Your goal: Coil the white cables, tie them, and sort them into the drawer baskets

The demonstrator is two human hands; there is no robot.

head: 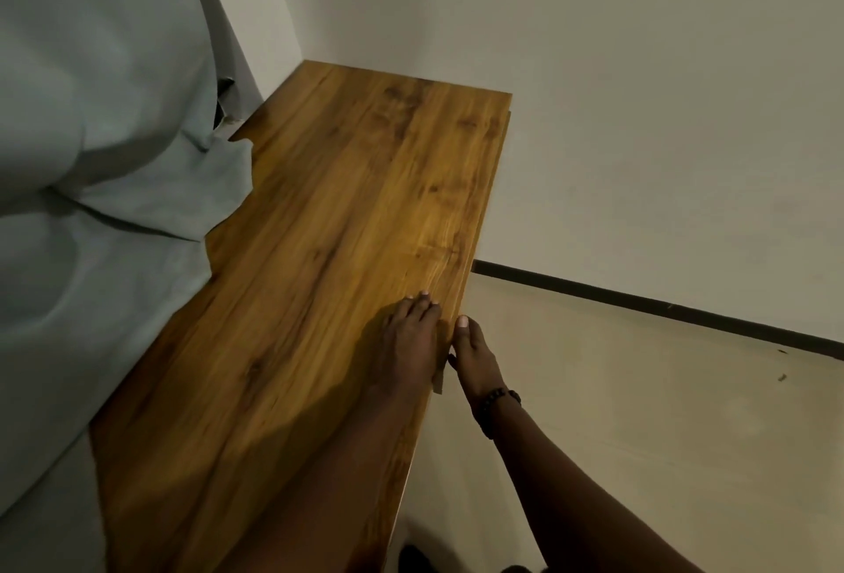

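Hands on wooden top, curtain alongside

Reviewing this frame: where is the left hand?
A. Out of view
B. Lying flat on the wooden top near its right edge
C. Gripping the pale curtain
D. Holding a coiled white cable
B: the left hand lies with fingers straight on the wooden top, beside the right hand at the edge.

The left hand lies flat with straight fingers on the wooden top of a cabinet, near its front edge. The right hand, with a dark bead bracelet on the wrist, touches that edge from the front; its fingers are hidden. A pale grey-green cloth covers the top's left side
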